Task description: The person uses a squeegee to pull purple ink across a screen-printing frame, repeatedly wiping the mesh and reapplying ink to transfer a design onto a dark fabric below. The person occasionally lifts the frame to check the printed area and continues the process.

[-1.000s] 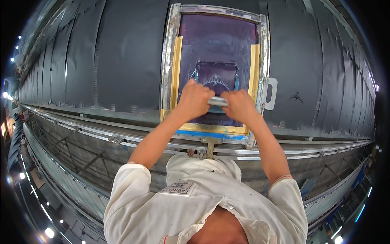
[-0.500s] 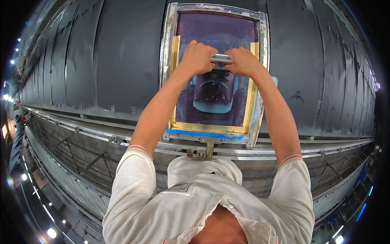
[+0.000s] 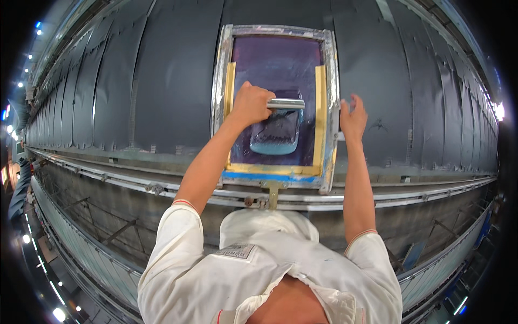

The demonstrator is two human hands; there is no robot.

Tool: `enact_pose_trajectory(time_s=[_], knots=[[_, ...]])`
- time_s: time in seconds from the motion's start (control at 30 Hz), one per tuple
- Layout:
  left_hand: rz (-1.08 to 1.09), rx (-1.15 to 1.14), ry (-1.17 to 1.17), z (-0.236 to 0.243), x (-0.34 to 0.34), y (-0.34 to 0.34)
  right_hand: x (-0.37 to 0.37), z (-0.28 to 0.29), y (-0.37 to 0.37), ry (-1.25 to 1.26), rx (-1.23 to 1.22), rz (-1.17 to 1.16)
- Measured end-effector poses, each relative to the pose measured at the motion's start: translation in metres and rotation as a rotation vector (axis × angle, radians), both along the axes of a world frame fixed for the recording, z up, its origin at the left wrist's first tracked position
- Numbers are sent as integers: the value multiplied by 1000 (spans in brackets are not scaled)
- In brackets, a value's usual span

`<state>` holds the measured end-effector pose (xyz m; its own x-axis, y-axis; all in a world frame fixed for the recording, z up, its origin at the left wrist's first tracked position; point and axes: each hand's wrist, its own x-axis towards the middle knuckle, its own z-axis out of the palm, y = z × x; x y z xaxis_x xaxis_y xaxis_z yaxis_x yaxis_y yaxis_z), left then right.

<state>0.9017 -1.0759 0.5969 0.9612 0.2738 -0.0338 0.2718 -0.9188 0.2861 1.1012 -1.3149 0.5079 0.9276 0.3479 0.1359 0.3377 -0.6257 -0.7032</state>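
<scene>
A screen printing frame (image 3: 330,129) with a dark purple mesh (image 3: 276,59) lies over the black-covered table. My left hand (image 3: 252,105) is closed round the left end of a squeegee (image 3: 288,103), whose metal bar crosses the mesh. Below the bar, a dark printed design shows inside a patch edged with pale blue ink (image 3: 275,147). Just outside the frame's right rail, my right hand (image 3: 353,120) is held with fingers apart and nothing in it. Yellow tape (image 3: 320,116) lines the inner sides and near edge of the mesh.
Black sheets (image 3: 172,81) cover the long table to both sides, with creases and raised edges. A small dark print (image 3: 379,125) marks the sheet right of my hand. A metal rail (image 3: 377,202) runs along the near table edge, and a bracket (image 3: 273,195) on the frame meets it.
My right hand has let go of the squeegee and moved right, past the frame's edge, its fingers opening. My left hand still holds the squeegee. The view has shifted slightly.
</scene>
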Motion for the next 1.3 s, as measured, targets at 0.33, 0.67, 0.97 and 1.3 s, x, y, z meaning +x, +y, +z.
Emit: enact_pose_trajectory(time_s=[0.33,0.67,0.97,1.3], knots=[[10,7,-214,-9,-75,-80,18,13,-2,595,236,17],[116,163,-99,24,-103,-114,-6,-10,-6,696,572,50],[111,50,-18,23,-82,-101,-2,-13,-15,673,498,39],[68,-54,142,29,-28,-28,10,3,12,15,31,336]])
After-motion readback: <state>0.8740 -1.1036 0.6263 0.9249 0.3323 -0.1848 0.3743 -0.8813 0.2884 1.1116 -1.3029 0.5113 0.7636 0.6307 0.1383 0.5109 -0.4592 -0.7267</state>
